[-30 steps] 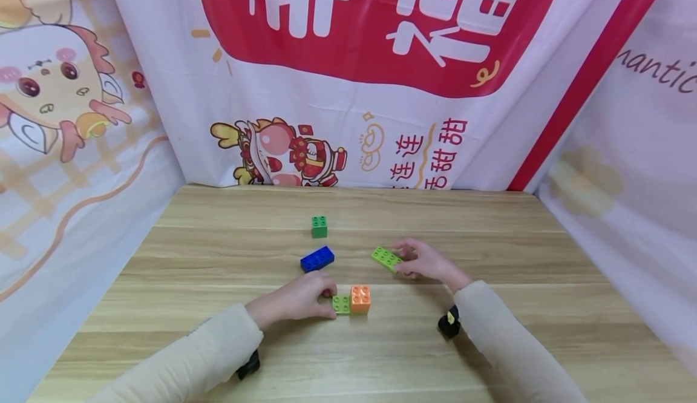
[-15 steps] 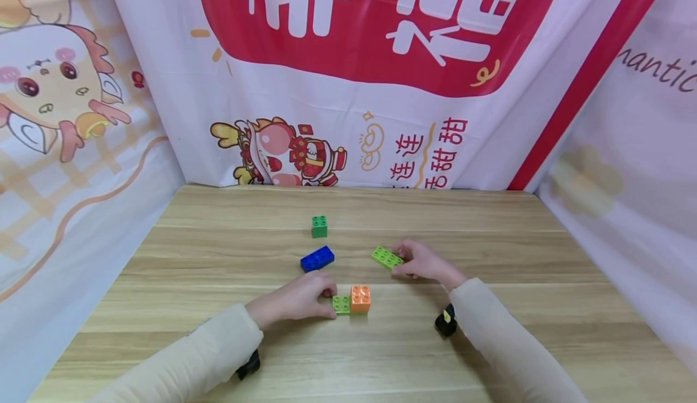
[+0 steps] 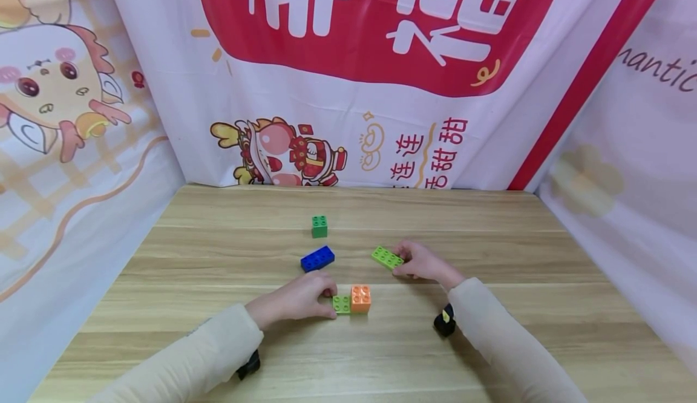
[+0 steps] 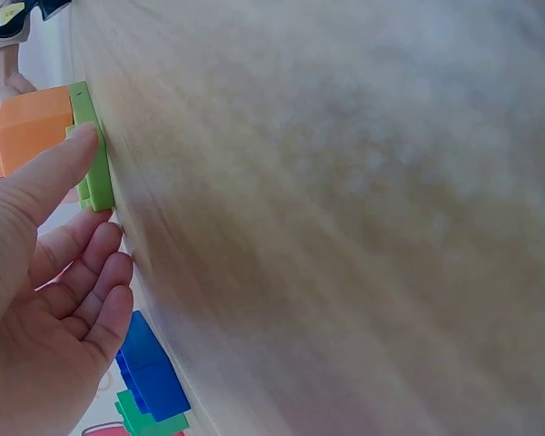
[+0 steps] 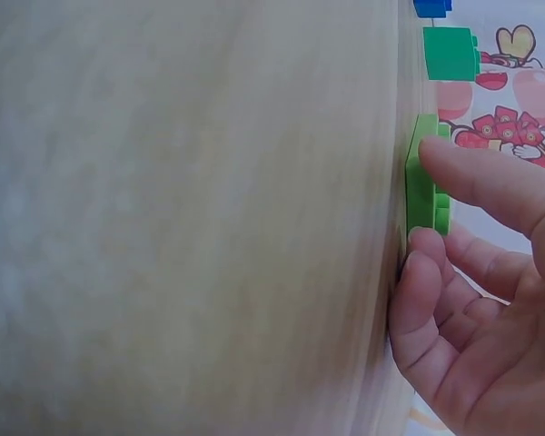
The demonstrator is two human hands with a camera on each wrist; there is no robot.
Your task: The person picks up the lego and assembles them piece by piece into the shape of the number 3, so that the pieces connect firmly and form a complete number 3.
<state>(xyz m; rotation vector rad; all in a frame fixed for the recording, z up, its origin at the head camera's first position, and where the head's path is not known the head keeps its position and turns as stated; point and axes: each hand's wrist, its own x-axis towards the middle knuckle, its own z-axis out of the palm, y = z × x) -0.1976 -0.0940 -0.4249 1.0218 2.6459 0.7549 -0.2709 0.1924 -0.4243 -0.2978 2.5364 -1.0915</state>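
In the head view my left hand [image 3: 301, 296] pinches the left end of a thin lime-green building brick [image 3: 341, 304] between thumb and forefinger. An orange building brick [image 3: 360, 299] sits on this brick's right end; the left wrist view shows the same lime brick [image 4: 96, 168] flat on the table. Farther back and to the right, my right hand [image 3: 427, 262] grips the near right end of another thin lime-green brick [image 3: 386, 257]. In the right wrist view, the thumb lies along that brick's [image 5: 421, 186] side, with fingertips at its end.
A blue brick [image 3: 317, 259] lies just beyond my left hand. Behind it stands a green brick [image 3: 319, 227]. The wooden table [image 3: 245, 221] ends at a printed cloth [image 3: 348, 106], with more cloth on both sides.
My right hand has shifted very slightly and its fingers have settled on the right lime-green brick. The left hand and the other bricks have stayed in place.
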